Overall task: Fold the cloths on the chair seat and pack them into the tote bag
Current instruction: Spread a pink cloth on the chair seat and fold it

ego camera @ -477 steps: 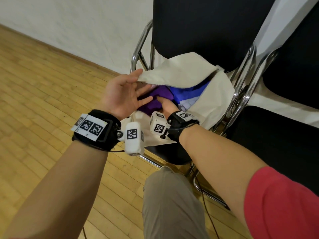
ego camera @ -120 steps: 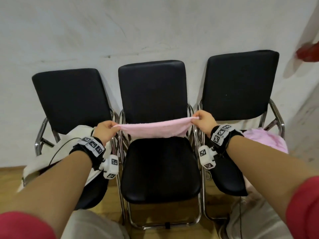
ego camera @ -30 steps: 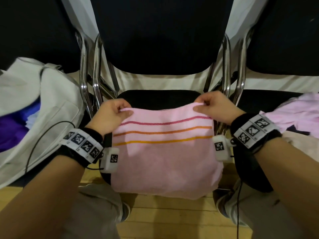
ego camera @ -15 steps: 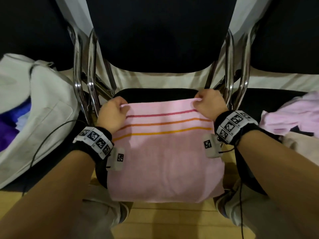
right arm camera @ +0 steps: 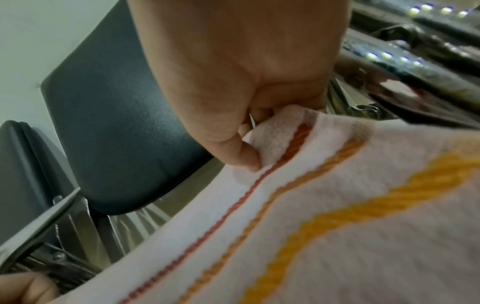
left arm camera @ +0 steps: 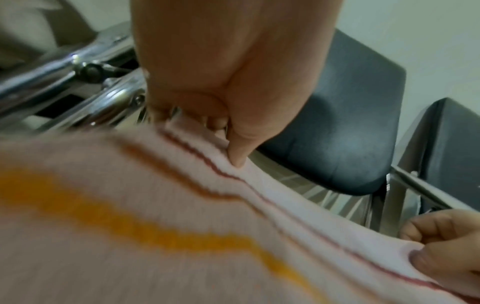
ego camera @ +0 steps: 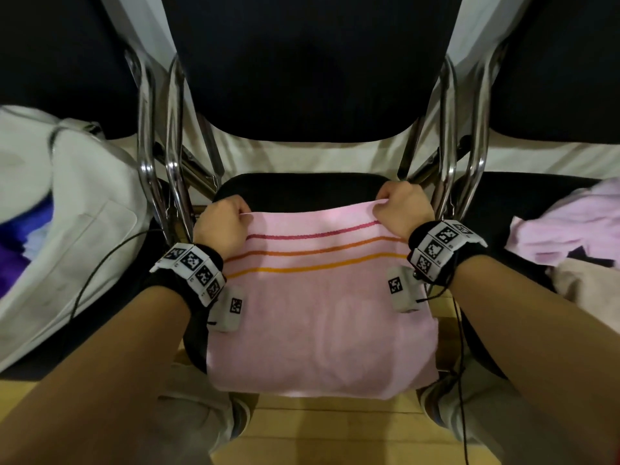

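A: While both fists pinch its far corners, where does the towel [ego camera: 318,310] lie in the head view?
B: Spread over the middle seat [ego camera: 295,189], near edge hanging off the front. Left hand [ego camera: 221,226] and right hand [ego camera: 401,209] are well apart, each clamped on a corner. The tote [ego camera: 77,229] sits on the left chair, more cloths [ego camera: 570,223] on the right.

A: And the left wrist view?
B: The thumb presses the hem by the red stripe [left arm camera: 207,160]; the edge runs taut.

A: The right wrist?
B: Same pinch, mirrored, cloth bunched under the thumb. I judge it soft, light, limp, so corners are the right hold.
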The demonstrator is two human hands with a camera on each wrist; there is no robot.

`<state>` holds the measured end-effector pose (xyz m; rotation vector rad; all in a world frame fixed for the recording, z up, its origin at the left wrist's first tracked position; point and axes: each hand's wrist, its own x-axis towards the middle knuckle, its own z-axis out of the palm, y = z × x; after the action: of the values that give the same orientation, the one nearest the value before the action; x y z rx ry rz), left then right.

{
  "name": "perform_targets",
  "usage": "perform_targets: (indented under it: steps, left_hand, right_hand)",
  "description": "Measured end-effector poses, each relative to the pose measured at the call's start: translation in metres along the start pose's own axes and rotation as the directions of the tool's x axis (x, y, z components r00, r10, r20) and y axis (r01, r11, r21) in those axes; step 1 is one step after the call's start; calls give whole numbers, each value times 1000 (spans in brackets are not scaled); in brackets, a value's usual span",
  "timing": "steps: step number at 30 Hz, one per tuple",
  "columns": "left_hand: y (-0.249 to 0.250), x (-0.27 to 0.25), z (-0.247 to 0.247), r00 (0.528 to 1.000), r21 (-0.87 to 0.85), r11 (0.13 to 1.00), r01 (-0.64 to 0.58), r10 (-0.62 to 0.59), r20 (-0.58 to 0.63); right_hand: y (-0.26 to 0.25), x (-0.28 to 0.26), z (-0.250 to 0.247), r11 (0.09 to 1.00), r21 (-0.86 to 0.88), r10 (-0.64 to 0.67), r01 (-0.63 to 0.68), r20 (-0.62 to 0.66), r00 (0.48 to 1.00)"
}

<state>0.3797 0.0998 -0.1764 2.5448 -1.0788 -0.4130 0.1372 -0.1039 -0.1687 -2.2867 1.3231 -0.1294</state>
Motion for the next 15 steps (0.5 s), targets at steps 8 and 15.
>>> perform_targets:
  steps: [8, 15]
  left_hand:
    - [-1, 11, 8, 997, 121, 992, 21, -30, 72]
    - [0, 1, 1, 999, 185, 982, 25, -20, -26]
  right_hand:
    - [2, 0, 9, 993, -116, 43, -37, 45, 998]
    - [6, -13, 13, 995, -99, -36, 34, -24, 999]
